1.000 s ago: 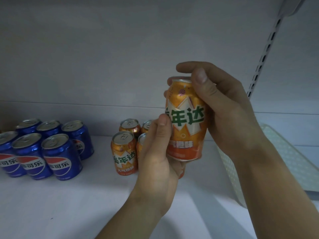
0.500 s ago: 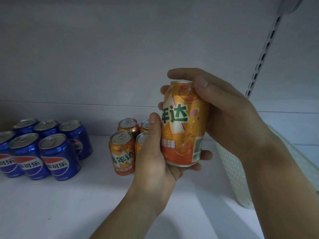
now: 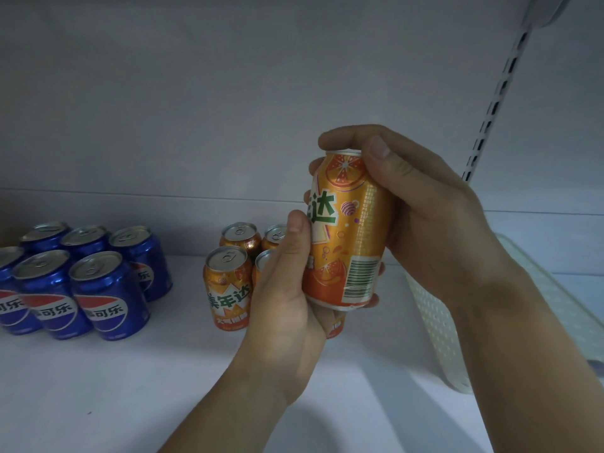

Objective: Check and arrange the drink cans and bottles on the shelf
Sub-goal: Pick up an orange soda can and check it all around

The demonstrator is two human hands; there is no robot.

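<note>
Both hands hold an orange soda can (image 3: 349,230) upright in the air above the white shelf (image 3: 137,380). My right hand (image 3: 421,204) grips its upper part, thumb on the front and fingers over the rim. My left hand (image 3: 287,295) holds the lower part, thumb along the left side and fingers under the base. The barcode faces me. Behind my left hand stands a group of orange cans (image 3: 228,282), partly hidden. At the left stands a cluster of blue cola cans (image 3: 101,295).
A white perforated tray (image 3: 438,322) leans at the right, behind my right forearm. A slotted metal upright (image 3: 490,106) runs up the back wall at the right. The back wall is grey.
The can has been turned in my hands: the label's lettering has moved to the left and the barcode has come round to the front. The can sits slightly lower.
</note>
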